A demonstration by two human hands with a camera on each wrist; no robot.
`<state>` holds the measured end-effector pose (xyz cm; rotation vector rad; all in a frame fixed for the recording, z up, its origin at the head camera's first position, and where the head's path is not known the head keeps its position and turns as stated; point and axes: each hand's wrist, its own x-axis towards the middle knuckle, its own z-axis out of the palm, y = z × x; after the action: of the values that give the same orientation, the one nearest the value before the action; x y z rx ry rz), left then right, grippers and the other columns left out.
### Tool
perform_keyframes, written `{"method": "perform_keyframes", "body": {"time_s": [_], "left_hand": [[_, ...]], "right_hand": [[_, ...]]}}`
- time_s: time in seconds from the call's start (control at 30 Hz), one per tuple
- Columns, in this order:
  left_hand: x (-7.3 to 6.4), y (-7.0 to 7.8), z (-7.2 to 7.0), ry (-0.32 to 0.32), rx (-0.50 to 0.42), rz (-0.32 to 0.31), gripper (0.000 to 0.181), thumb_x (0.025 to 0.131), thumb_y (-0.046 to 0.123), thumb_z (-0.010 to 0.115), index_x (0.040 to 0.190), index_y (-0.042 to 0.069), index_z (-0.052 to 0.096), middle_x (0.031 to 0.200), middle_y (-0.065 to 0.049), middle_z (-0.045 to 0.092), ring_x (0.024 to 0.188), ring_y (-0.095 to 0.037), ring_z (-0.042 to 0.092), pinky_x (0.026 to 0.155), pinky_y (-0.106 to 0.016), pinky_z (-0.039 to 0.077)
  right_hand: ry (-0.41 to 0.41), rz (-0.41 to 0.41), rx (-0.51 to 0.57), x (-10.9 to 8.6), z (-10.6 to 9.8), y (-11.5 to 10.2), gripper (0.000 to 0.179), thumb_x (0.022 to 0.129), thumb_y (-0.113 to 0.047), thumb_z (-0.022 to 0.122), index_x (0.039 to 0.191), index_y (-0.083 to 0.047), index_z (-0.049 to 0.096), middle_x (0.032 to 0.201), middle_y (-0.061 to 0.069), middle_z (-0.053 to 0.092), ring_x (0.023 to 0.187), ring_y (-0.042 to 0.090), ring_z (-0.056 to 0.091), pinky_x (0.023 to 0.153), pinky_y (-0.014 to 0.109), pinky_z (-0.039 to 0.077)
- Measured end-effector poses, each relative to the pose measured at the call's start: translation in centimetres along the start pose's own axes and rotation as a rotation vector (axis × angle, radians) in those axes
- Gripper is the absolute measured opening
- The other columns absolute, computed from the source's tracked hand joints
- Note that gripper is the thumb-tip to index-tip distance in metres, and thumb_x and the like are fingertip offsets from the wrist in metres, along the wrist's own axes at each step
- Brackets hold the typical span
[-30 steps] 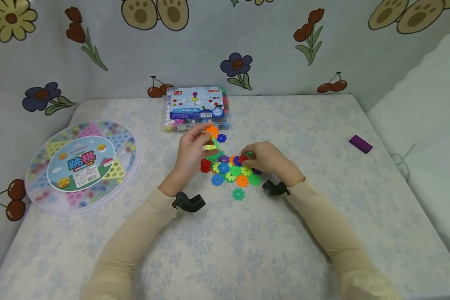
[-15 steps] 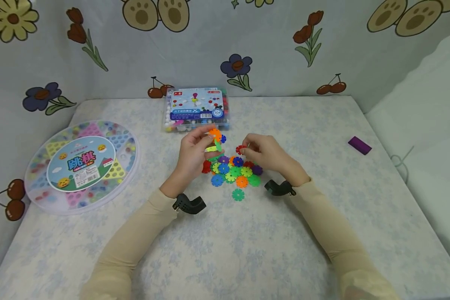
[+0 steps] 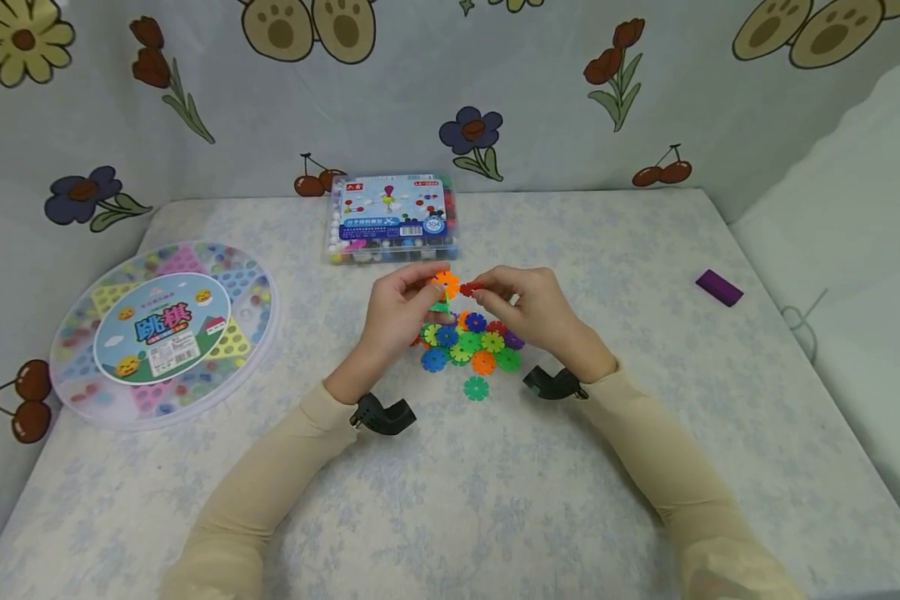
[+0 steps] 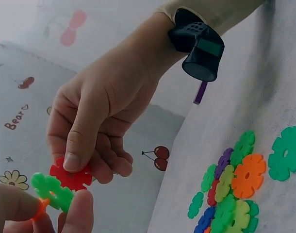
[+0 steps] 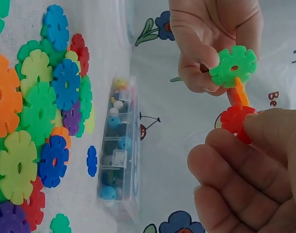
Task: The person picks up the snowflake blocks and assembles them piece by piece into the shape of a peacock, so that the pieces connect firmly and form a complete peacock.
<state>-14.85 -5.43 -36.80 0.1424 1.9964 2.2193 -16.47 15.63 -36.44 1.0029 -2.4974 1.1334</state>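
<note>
My left hand [image 3: 401,315] pinches a green flower-shaped interlocking disc [image 5: 234,67] with an orange disc [image 5: 241,92] slotted edge-on into it. Thumb and index finger of my right hand [image 3: 543,312] pinch a red disc [image 5: 235,121] by its edge. In the right wrist view the red disc is right at the free edge of the orange one. Both hands are held up above a loose pile of discs [image 3: 468,342] in several colours. A single teal-green disc [image 3: 476,388] lies in front of the pile.
Behind the hands stands a clear compartment box of beads [image 3: 392,218]. A round Chinese checkers set [image 3: 161,329] lies at the left of the table. At the right is a small purple block [image 3: 719,287]. One blue disc [image 5: 91,161] lies apart from the pile.
My right hand has lifted the red disc from the pile and moved left with it. My left hand has shifted slightly right, bringing its joined discs close to the red one.
</note>
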Motion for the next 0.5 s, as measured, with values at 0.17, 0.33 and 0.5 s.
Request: {"method": "perform_keyframes", "body": {"time_s": [0.17,0.33,0.5], "left_hand": [[0.02,-0.04,-0.13,-0.014,0.004,0.002,0.032,0.1,-0.001,0.056,0.131,-0.003,0.064,0.095,-0.004,0.059,0.077,-0.012,0.061,0.066,-0.028,0.064],[0.16,-0.11,-0.3,-0.009,0.035,-0.008,0.03,0.1,0.0,0.059,0.128,-0.007,0.063,0.094,-0.003,0.061,0.077,-0.016,0.063,0.063,-0.027,0.063],[0.16,-0.06,-0.29,-0.01,0.004,-0.065,0.028,0.1,0.001,0.06,0.127,-0.006,0.064,0.096,-0.002,0.063,0.081,-0.018,0.064,0.063,-0.025,0.062]], "right_hand": [[0.008,-0.033,-0.018,-0.04,0.08,0.26,0.009,0.093,-0.001,0.071,0.101,0.0,0.076,0.095,0.013,0.079,0.073,0.021,0.074,0.067,0.035,0.062],[0.01,-0.071,-0.031,-0.06,0.18,0.31,0.01,0.091,0.0,0.072,0.1,0.0,0.076,0.093,0.012,0.079,0.072,0.02,0.074,0.068,0.035,0.062],[0.033,-0.117,-0.033,-0.12,0.55,0.23,0.009,0.089,0.002,0.074,0.097,0.001,0.076,0.089,0.012,0.078,0.069,0.019,0.073,0.066,0.034,0.062]]}}
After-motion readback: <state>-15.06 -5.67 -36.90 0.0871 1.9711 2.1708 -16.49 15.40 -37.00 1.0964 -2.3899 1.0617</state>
